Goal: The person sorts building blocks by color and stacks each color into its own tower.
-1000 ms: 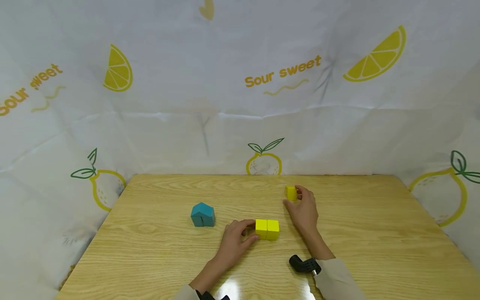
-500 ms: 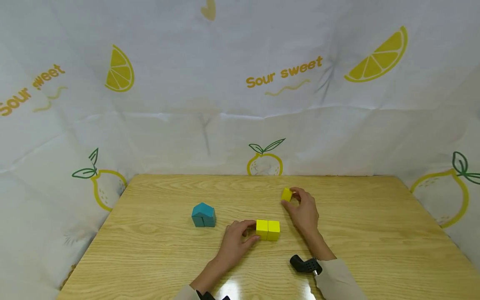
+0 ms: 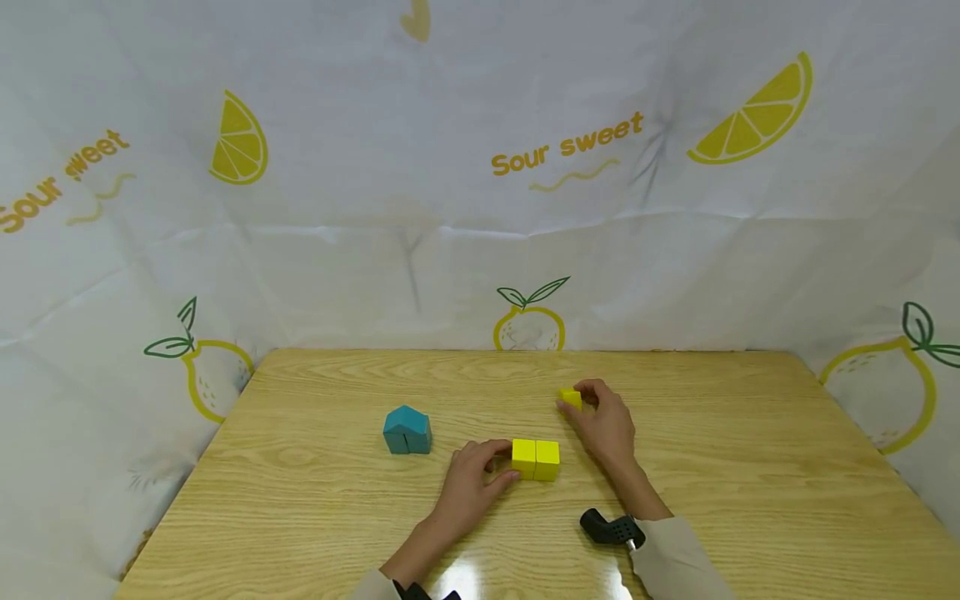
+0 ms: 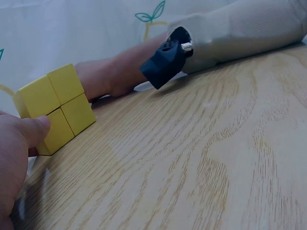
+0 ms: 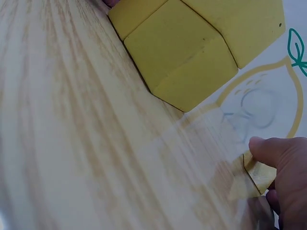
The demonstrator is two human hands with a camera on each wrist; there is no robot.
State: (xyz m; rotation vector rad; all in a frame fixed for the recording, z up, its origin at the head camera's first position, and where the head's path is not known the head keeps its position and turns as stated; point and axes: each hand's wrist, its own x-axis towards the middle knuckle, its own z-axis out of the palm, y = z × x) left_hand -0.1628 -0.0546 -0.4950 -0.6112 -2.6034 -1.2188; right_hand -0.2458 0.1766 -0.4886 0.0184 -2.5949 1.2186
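Several yellow cubes [image 3: 536, 460] stand two wide and two high on the wooden table; the left wrist view shows the front of this stack [image 4: 57, 108]. My left hand [image 3: 468, 483] holds its left side, with the thumb [image 4: 38, 128] against a lower cube. Farther back and to the right, my right hand [image 3: 606, 423] pinches a small yellow block [image 3: 570, 397] between thumb and fingers. That block [image 5: 259, 172] is partly covered by the hand in the right wrist view, so its full shape is hidden. It is apart from the stack.
Left of the stack stands a small group of blue blocks [image 3: 407, 431] with a peaked top. A white sheet with lemon prints [image 3: 450, 283] hangs behind the wooden table [image 3: 300, 517]. A black device [image 3: 611, 529] is worn at my right wrist.
My right hand has come a little nearer and slightly left with the yellow block, which has turned in the fingers. My left hand and the yellow stack have stayed in place.
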